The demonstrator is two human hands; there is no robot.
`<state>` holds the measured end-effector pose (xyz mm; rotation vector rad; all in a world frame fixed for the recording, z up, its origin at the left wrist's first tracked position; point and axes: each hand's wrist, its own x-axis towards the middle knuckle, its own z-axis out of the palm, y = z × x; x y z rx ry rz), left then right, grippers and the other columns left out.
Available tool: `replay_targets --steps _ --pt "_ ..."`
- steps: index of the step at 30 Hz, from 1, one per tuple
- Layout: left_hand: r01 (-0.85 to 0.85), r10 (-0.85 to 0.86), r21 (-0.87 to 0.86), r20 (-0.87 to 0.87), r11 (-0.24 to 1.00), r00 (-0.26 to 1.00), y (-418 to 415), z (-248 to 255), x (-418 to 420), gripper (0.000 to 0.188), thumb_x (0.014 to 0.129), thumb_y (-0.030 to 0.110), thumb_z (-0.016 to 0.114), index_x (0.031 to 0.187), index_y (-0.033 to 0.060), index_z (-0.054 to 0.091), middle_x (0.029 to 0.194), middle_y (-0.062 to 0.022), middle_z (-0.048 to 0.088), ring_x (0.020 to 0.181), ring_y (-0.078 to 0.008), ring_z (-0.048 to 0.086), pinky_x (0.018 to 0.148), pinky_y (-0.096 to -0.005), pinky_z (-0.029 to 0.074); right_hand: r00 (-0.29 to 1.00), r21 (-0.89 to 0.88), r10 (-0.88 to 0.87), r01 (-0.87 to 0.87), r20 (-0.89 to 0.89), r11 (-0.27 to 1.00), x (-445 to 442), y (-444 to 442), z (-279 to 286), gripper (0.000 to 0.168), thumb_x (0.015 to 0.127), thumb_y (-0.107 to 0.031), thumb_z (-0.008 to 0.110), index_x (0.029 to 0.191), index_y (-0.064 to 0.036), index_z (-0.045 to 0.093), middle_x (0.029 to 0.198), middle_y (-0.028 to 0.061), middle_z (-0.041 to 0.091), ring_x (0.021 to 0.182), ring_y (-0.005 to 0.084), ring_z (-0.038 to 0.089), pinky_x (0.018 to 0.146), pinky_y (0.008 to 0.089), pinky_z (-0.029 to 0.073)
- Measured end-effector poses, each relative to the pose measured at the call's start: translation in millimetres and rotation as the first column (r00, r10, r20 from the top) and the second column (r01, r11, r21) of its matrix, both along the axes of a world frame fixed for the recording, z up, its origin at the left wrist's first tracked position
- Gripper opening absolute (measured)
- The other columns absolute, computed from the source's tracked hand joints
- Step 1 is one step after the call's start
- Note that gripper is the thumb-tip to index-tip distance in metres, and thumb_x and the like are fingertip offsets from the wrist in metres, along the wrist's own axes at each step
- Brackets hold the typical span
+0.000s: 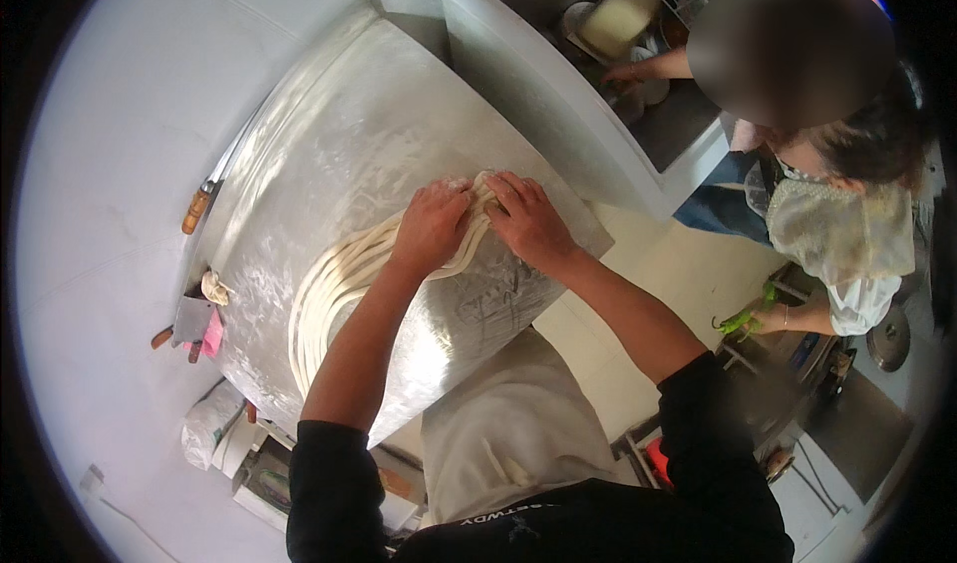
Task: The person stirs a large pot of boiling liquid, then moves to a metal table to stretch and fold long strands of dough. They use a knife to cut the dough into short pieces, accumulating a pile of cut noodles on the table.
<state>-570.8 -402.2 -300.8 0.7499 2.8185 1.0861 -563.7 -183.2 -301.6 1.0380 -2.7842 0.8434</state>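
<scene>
Long strands of pulled dough [329, 279] lie in a curved bundle on a floured metal worktable [336, 137]. My left hand [434, 223] is over the bundle near its far end, with its fingers curled around the strands. Close beside it, my right hand [527, 219] grips the gathered end of the same bundle. Some strands show between and below the two hands. Flour whitens the fingers of my left hand. My left forearm covers part of the bundle's near end.
Along the left edge are a wooden-handled tool [197, 210], a dough lump [215, 288] and a cleaver-like blade [193, 318]. A white sink [516, 62] holding dishes adjoins the table. To the right, a person [837, 219] reaches into it, holding green peppers [744, 320] in the other hand.
</scene>
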Motion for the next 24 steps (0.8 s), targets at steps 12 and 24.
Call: replay_targets --steps 12,24 --pt "-0.903 0.895 -0.121 0.242 0.411 0.375 -130 34 284 0.023 0.089 0.004 0.071 0.111 0.0034 0.067 0.118 -0.0162 0.069 0.113 -0.0392 0.064 0.098 -0.0481 0.051 0.927 0.17 0.374 -0.373 0.03 0.912 -40 5 -53 0.032 0.083 0.0 0.071 0.113 0.006 0.065 0.137 0.0287 0.053 0.131 0.0445 0.051 0.112 0.0512 0.043" --pt "-0.874 0.952 -0.39 0.024 0.289 0.304 -288 67 533 0.053 0.083 0.007 0.078 0.132 0.0063 0.061 0.149 -0.0206 0.052 0.134 -0.0419 0.052 0.105 -0.0488 0.048 0.978 0.203 0.209 -0.208 0.018 0.957 21 -55 -56 0.028 0.096 -0.011 0.065 0.12 0.003 0.065 0.14 0.0229 0.054 0.13 0.0412 0.051 0.108 0.0495 0.044"
